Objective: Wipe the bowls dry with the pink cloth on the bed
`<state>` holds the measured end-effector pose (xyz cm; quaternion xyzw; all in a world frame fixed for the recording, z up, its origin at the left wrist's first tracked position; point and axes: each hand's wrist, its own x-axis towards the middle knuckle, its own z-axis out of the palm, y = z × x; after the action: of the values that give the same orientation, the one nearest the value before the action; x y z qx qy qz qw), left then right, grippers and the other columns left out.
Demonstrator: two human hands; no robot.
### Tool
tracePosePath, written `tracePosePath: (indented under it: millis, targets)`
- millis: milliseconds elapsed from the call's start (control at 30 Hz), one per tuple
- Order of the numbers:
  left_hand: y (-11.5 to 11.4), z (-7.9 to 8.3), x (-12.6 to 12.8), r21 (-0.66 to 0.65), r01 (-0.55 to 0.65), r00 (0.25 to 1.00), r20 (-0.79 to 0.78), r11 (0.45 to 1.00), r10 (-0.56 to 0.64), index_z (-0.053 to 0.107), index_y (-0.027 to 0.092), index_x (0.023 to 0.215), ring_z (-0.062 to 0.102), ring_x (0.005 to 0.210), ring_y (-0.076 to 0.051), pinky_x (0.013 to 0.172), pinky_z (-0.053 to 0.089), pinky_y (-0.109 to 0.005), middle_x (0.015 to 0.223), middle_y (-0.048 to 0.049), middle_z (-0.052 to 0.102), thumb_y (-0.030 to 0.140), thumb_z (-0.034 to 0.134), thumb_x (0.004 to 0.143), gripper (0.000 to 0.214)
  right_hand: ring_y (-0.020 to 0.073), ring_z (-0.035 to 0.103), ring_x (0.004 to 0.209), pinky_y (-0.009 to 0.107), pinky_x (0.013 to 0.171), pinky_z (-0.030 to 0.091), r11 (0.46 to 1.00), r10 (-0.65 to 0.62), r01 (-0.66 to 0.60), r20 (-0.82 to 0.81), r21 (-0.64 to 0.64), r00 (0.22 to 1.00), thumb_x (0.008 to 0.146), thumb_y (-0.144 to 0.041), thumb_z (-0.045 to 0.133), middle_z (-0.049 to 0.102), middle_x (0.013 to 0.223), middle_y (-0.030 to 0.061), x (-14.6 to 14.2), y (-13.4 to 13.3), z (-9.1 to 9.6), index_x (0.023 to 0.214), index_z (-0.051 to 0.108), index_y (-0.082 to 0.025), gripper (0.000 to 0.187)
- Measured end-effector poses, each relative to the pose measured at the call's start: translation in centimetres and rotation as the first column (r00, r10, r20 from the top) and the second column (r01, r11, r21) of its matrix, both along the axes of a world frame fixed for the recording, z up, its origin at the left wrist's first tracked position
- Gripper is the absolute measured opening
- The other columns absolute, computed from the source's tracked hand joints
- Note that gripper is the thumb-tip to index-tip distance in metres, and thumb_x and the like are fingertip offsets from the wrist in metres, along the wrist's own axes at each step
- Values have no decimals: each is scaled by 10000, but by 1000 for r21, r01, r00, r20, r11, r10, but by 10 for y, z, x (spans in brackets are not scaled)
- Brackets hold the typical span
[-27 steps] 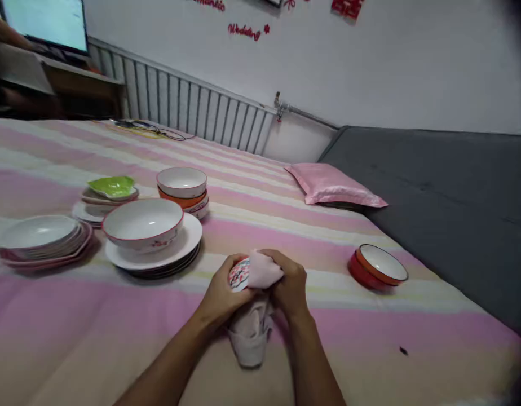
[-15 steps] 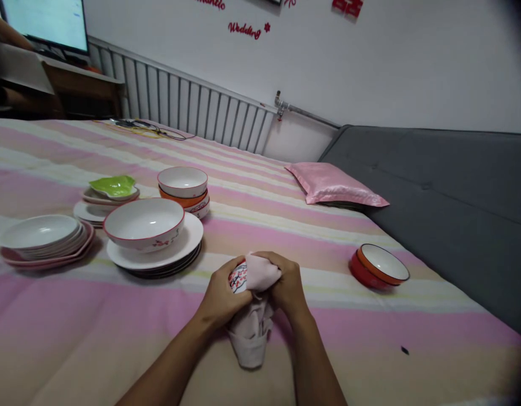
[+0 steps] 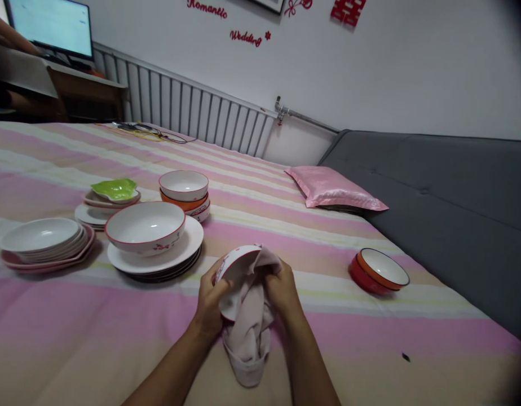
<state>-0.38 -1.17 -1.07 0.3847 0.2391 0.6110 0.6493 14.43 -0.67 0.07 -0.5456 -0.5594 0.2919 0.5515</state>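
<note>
My left hand (image 3: 208,304) grips a small white bowl with a red floral pattern (image 3: 233,273), tipped on its side so the white inside faces me. My right hand (image 3: 282,292) is closed on a pale pink cloth (image 3: 250,330), pressing it against the bowl's rim and inside. The cloth's loose end hangs down between my wrists onto the striped bedspread (image 3: 116,321). Both hands are low in the middle of the view, just in front of the stacked dishes.
To the left stand a large white bowl on stacked plates (image 3: 145,226), a stack of small bowls (image 3: 184,192), a green leaf-shaped dish on plates (image 3: 113,190) and a pile of shallow plates (image 3: 40,239). An orange-red bowl pair (image 3: 379,270) sits right. A pink pillow (image 3: 333,189) and grey mattress (image 3: 455,203) lie beyond.
The bowl has been turned in my hands: its patterned outside faced me before, now the white inside shows. The cloth has shifted from on top to the bowl's right rim.
</note>
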Motion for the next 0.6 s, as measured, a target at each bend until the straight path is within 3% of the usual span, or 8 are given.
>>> tracePosePath:
  millis: [133, 267, 433, 533, 600]
  targets:
    - [2, -1, 0, -60, -104, 989, 103, 993, 110, 640, 160, 1168, 642, 968, -268, 813, 502, -306, 1022, -60, 716, 227, 621, 606, 566, 227, 643, 833, 320, 784, 494, 983, 25, -44, -106, -178, 994, 653, -232, 512, 724, 847, 38, -7, 2, -10, 827, 694, -171, 259]
    - [2, 0, 3, -149, -151, 969, 172, 977, 176, 640, 163, 1164, 657, 940, -267, 817, 513, -318, 988, -56, 722, 235, 645, 614, 555, 224, 638, 786, 321, 737, 495, 949, 76, -148, -254, -278, 964, 624, -286, 578, 714, 830, 54, -12, 2, -15, 851, 680, -150, 284]
    - [-1, 10, 4, -112, 1, 997, 79, 994, 8, 607, 165, 1188, 650, 955, -258, 831, 502, -320, 1071, -87, 701, 296, 685, 684, 527, 225, 628, 806, 314, 741, 489, 991, 21, -39, -131, -130, 991, 642, -244, 530, 710, 845, 62, 1, 2, -9, 849, 676, -150, 270]
    - [0, 14, 3, -35, 72, 984, -160, 997, -77, 608, 137, 1179, 627, 987, -274, 820, 493, -313, 1097, -114, 686, 324, 722, 650, 573, 217, 635, 883, 300, 801, 478, 999, -38, 37, 63, 3, 997, 633, -156, 471, 724, 900, 37, 14, -5, 5, 944, 691, -187, 383]
    - [1, 14, 3, 44, 82, 938, -342, 996, -62, 627, 127, 1144, 611, 1001, -287, 834, 485, -320, 1093, -115, 683, 277, 748, 579, 597, 205, 648, 875, 288, 807, 475, 996, -80, 70, 192, 58, 978, 630, -126, 455, 734, 890, 15, 17, -13, 16, 980, 704, -220, 440]
